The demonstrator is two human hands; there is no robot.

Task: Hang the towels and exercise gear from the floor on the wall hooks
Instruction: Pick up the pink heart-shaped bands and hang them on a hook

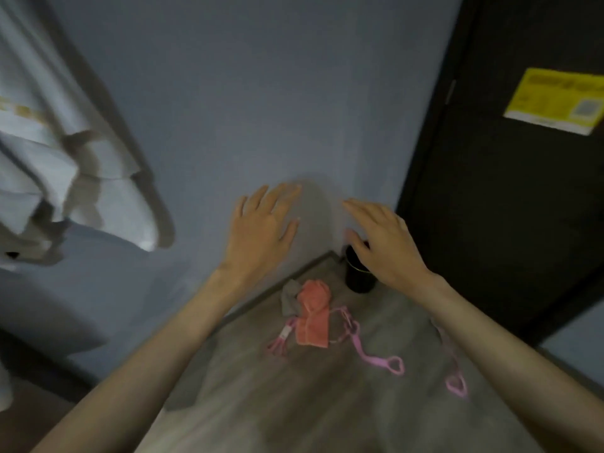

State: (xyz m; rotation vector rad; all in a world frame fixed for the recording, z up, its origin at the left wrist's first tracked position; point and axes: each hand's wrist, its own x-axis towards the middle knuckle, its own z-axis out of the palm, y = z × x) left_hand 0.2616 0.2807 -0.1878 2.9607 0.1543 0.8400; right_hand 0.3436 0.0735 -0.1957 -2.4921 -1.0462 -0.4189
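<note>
- Above the black bin [359,282], our left hand [264,223] and right hand [387,246] hover empty, fingers apart.
- Beside the bin, the orange towel [312,325] overlaps the pink band [358,342]; we risk snagging both.

Soft cloth orange towel [312,317] lies on matt wood-look floor [327,403].
</note>
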